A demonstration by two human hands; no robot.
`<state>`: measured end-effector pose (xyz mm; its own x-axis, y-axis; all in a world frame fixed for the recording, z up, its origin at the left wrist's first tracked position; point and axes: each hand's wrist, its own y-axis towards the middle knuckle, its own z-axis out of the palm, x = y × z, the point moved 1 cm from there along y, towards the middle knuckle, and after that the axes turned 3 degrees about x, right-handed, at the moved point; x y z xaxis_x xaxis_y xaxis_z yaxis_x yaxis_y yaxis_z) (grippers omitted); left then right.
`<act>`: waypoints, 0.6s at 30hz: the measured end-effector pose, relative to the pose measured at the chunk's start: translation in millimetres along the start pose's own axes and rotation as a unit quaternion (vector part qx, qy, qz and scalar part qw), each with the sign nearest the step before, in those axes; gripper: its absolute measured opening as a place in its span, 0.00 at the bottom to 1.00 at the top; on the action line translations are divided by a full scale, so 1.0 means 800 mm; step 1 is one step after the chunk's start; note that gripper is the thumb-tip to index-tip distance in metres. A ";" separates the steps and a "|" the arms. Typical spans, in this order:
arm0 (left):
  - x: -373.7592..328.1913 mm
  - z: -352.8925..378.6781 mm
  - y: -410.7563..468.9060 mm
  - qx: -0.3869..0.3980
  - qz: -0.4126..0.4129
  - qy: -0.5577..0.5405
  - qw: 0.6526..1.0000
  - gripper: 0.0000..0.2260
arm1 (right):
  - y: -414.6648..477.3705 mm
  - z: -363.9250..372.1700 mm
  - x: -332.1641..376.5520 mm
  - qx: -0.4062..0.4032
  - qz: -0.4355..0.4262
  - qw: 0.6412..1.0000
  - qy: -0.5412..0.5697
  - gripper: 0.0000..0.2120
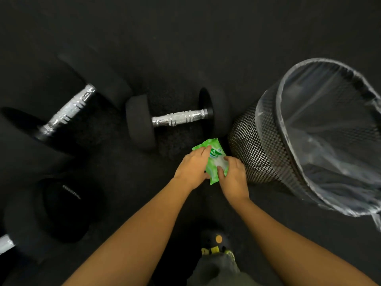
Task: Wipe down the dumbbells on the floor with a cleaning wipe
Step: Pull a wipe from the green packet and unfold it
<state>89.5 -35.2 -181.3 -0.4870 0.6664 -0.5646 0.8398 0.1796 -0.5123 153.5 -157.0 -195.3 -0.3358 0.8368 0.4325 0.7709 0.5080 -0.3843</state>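
dim overall | glare on chrome dumbbell handles (pixel 179 118) | wide-angle bending at edges | soft blur, dark floor (pixel 185 38) detail lost

1. Floor (pixel 185 38): bore every item below.
2. Middle dumbbell (pixel 177 118): lay at centre, handle running left to right, right head just beside the bin.
3. Large dumbbell (pixel 68 110): lay left of the middle dumbbell, set diagonally, its far head near that dumbbell's left head.
4. Third dumbbell (pixel 51 213): lay at lower left, nearer the person than the large dumbbell, partly out of view.
5. Bin (pixel 257 145): stood at right, with a liner (pixel 329 120) inside it and over its rim.
6. Wipes packet (pixel 214 166): was before the middle dumbbell's right head, just left of the bin, held between the left hand (pixel 191 168) on its left and the right hand (pixel 233 178) on its right.
7. Shoe (pixel 216 242): stood behind the hands, nearest the person.
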 end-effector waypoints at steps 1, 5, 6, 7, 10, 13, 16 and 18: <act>-0.002 0.005 0.002 -0.001 0.000 -0.012 1.000 0.40 | 0.002 0.003 -0.002 0.003 0.008 1.000 0.007 0.18; -0.004 0.019 0.007 0.008 0.004 -0.030 1.000 0.42 | 0.008 0.017 -0.007 0.018 0.025 1.000 -0.004 0.21; -0.003 0.021 0.009 0.009 0.001 -0.036 0.999 0.42 | 0.009 0.021 -0.009 0.017 0.026 0.999 -0.008 0.20; -0.001 0.022 0.011 0.010 -0.005 -0.047 0.999 0.42 | 0.010 0.023 -0.010 0.014 0.026 0.999 -0.012 0.20; 0.003 0.027 0.013 0.013 -0.026 -0.091 0.995 0.42 | 0.015 0.028 -0.010 0.006 0.023 1.000 -0.010 0.15; 0.002 0.034 0.014 0.013 -0.034 -0.120 0.992 0.42 | 0.017 0.028 -0.011 0.000 0.035 0.999 0.038 0.10; 0.001 0.036 0.015 0.012 -0.030 -0.131 0.991 0.41 | 0.014 0.025 -0.009 -0.001 0.049 0.995 0.088 0.07; 0.000 0.037 0.014 0.016 -0.026 -0.128 0.991 0.41 | 0.010 0.023 -0.009 -0.009 0.059 0.991 0.119 0.06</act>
<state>92.0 -54.1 -206.4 -0.5780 0.4512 -0.6799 0.8056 0.1827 -0.5636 152.4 -155.2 -216.5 -0.1081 0.8173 0.5660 0.8069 0.4047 -0.4303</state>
